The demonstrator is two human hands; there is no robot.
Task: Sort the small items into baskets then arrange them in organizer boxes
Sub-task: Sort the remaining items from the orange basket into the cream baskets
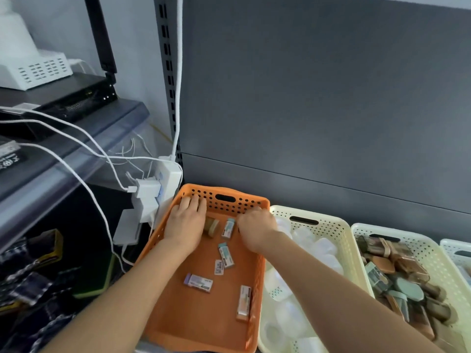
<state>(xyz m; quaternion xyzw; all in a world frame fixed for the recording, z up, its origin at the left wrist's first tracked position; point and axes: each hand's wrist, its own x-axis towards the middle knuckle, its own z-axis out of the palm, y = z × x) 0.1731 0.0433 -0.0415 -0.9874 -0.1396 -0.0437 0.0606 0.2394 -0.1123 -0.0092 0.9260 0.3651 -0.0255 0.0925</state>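
Note:
An orange perforated basket (201,319) stands on the shelf in front of me. Several small boxes lie loose on its floor: two teal-capped ones (228,228) (225,254), a white label (219,267), a purple-ended box (198,282) and an orange one (244,303). My left hand (187,222) lies at the basket's far left corner with fingers stretched toward the back wall, right beside a brown-capped item (212,227). My right hand (256,229) is at the far right side with its fingers curled downward; whatever is under them is hidden.
Right of the orange basket stands a cream basket (319,217) of white items, then another cream basket (360,229) of brown and teal items, and a further basket (456,244) at the frame edge. A white power strip (155,197) with cables hangs close on the left.

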